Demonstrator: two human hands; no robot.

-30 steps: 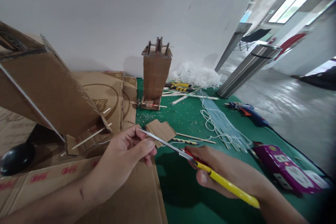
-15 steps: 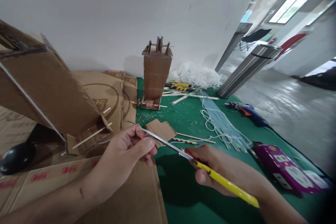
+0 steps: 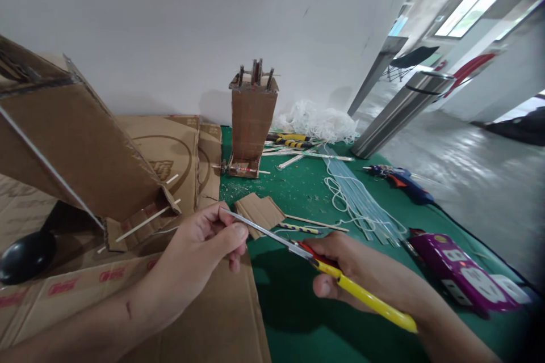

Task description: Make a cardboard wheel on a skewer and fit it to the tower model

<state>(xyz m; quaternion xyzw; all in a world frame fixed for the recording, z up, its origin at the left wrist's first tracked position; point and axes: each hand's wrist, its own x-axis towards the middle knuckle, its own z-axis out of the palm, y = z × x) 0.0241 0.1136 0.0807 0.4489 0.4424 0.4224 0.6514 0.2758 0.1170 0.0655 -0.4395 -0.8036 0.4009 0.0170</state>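
Yellow-and-red-handled tool [image 3: 327, 269] spans the gap btwn a person's two bare hands, center frame, its slim silver blade [image 3: 264, 231] slanting up-left over a green surface [image 3: 298, 317]; exact type hard to tell at this angle. R hand [image 3: 361, 272] grips it, fingers wrapped approx. where handle meets metal, smooth yellow end sticking out past the palm. L hand [image 3: 206, 249] meets the tip w/ curled fingers, thumb alongside; can't tell if anything is pinched there.

Just beyond the blade: a flat, ridged cardboard scrap [image 3: 260, 214], plus a thin pale stick [image 3: 317, 223] and a dark-and-yellow patterned rod [image 3: 300, 229], lying near each other. Under L arm, flattened brown cardboard [image 3: 213, 317] w/ a straight edge.

Farther back, an upright cardboard tower [image 3: 253, 125], boxy, rough-edged, w/ prongs on top and a slim rod thru its base. At L, a larger tilted cardboard structure [image 3: 80, 142], pale strip down its face, beside a glossy black rounded object [image 3: 28, 258].

R of tower: crinkly white plastic tangle [image 3: 317, 122], yellow-and-black tool handles [image 3: 293, 140], and a bundle of translucent bluish strips [image 3: 357, 190] w/ loopy white cord [image 3: 336, 195]. Far R, a blue-and-orange glue gun [image 3: 406, 181] lies near a shiny purple power strip [image 3: 464, 272]. Bkgd: plain pale wall [image 3: 170, 28], brushed-metal cylinder [image 3: 395, 119], leaning.
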